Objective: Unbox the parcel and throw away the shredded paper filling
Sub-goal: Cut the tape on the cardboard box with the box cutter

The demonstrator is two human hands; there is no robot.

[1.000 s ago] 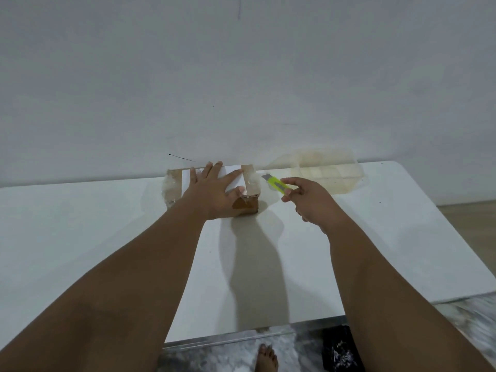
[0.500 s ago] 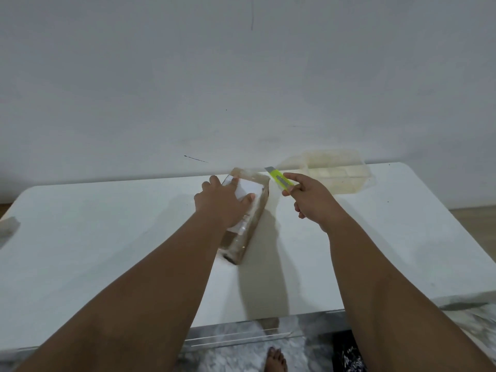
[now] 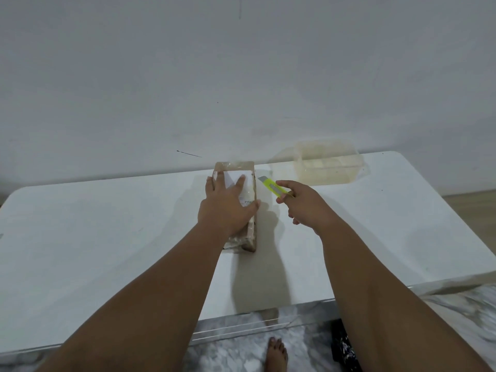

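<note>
A brown cardboard parcel [image 3: 237,169], wrapped in clear tape and bearing a white label, lies lengthwise on the white table [image 3: 107,237], its far end near the wall. My left hand [image 3: 226,206] lies flat on top of it, fingers spread and thumb over the right edge. My right hand [image 3: 306,208] grips a yellow-green box cutter [image 3: 273,189] just right of the parcel, its short grey blade pointing toward the parcel's far right edge. The parcel is closed; no filling shows.
A clear plastic container [image 3: 326,162] stands at the back right of the table, against the white wall. Below the table's front edge are a marbled floor, a bare foot [image 3: 275,354] and a dark object [image 3: 343,347].
My left hand turned the parcel from lying crosswise to lying lengthwise and now lies flat on it. My right hand kept the cutter close beside the parcel.
</note>
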